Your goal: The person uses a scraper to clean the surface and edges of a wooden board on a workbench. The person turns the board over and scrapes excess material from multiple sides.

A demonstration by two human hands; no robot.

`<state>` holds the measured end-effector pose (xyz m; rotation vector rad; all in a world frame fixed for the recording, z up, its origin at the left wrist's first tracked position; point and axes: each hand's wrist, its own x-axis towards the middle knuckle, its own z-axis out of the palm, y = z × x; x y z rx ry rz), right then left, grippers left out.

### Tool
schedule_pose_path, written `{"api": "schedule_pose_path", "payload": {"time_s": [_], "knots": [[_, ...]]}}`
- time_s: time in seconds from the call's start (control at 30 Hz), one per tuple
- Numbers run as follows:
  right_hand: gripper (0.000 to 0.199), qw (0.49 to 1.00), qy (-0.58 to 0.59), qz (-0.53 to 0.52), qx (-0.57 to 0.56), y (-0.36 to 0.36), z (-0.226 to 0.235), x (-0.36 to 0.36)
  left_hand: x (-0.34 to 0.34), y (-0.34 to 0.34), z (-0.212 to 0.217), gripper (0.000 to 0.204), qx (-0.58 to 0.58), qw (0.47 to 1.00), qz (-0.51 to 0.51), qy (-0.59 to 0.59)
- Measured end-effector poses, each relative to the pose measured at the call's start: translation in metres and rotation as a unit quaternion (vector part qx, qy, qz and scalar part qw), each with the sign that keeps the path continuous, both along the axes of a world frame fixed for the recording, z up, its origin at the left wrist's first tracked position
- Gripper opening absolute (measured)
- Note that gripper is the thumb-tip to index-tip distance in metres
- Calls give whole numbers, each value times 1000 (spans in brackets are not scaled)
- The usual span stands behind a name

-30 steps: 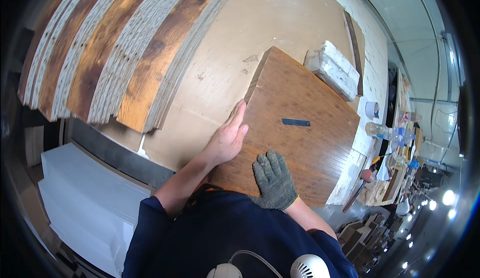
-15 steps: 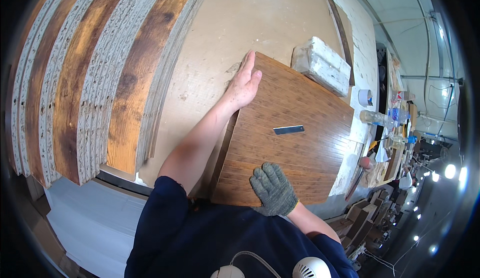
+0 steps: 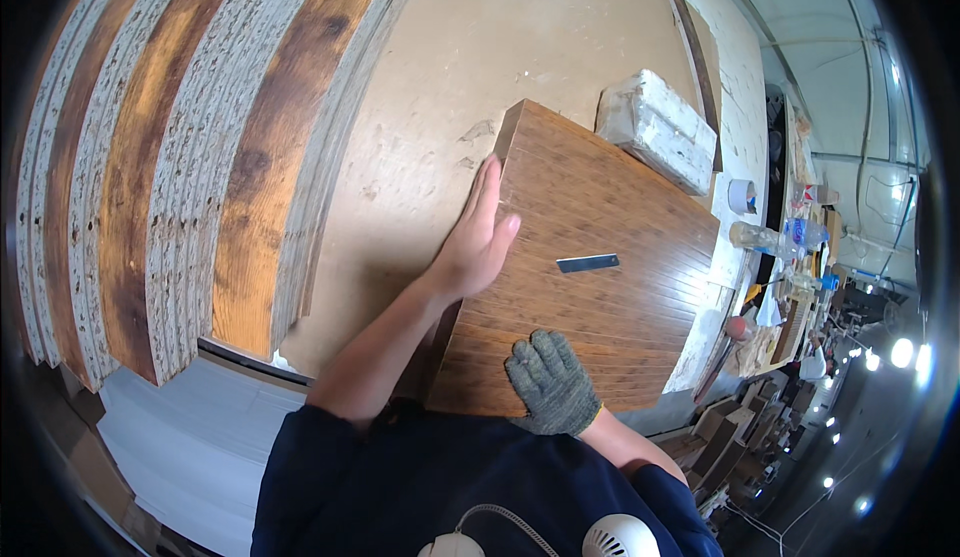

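A brown wood-grain panel with grooved lines lies on the work table in front of me. My left hand is bare, its fingers stretched out along the panel's left edge and the thumb over the top face. Close to my body, my right hand, in a grey-green knitted glove with a yellow cuff, rests flat on the panel near its front edge. Between the hands and farther right, a small dark flat strip, perhaps a blade, lies on the panel. Neither hand touches it.
Stacked boards with wood-look edges stand at the left. A white wrapped block touches the panel's far right side. Beyond are a tape roll, a plastic bottle and other clutter. A long dark strip lies at the back.
My left hand has slid toward me along the panel's left edge, baring its far corner. My right hand stays on the panel. The whole view has shifted slightly.
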<state>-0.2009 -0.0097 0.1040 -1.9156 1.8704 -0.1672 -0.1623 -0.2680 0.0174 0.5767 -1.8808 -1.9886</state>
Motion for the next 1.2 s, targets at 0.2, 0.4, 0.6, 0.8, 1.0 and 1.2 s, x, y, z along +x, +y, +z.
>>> {"api": "schedule_pose_path", "payload": {"time_s": [0.2,0.4,0.6,0.8,1.0,1.2], "knots": [[83,1000,4,-10,27,1,-2,3,-32,-25,-8,78,-15,999,-23,-36],[84,999,12,-2,-37,5,-8,4,59,37,3,78,-9,1000,-19,-22],[92,998,19,10,-58,7,-12,4,132,84,19,71,-13,999,-3,-48],[86,998,19,-7,-57,3,-7,7,133,91,22,69,-49,997,23,-52],[88,997,19,-11,-76,1,-5,9,148,103,32,68,-75,994,47,-61],[90,996,25,-3,-87,3,-10,8,173,119,37,65,-48,994,60,-78]]}}
